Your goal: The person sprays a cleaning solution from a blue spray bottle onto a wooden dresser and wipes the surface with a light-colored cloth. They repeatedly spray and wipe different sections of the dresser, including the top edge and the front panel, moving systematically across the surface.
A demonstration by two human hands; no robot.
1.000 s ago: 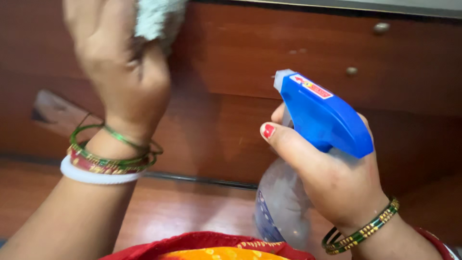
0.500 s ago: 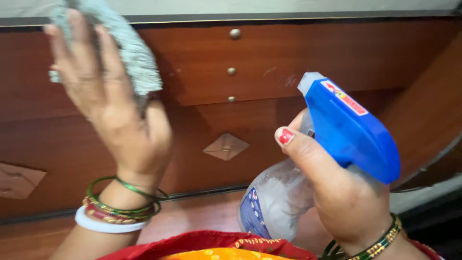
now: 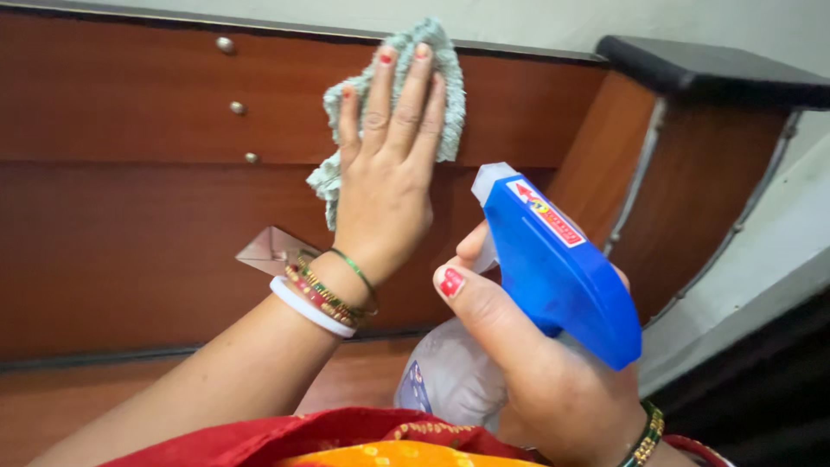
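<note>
My left hand [image 3: 386,173] lies flat, fingers together, pressing a pale green cloth [image 3: 447,95] against the upright reddish-brown wooden panel [image 3: 130,207]. The cloth shows above and beside my fingers near the panel's top edge. My right hand [image 3: 536,372] is wrapped around a spray bottle with a blue trigger head [image 3: 553,259] and a clear body [image 3: 450,372], its thumb on the side of the head. The white nozzle points up toward the panel, close below my left hand.
Three small round metal studs [image 3: 237,107] sit in a column on the panel's upper band, left of the cloth. A diamond-shaped metal inlay [image 3: 270,249] shows behind my left wrist. A black-topped wooden side piece [image 3: 709,73] stands at the right. A pale wall runs behind.
My left hand with the cloth has slid to the right along the wooden panel, and the view has shifted right. The spray bottle stays held in my right hand, nearer the cloth now.
</note>
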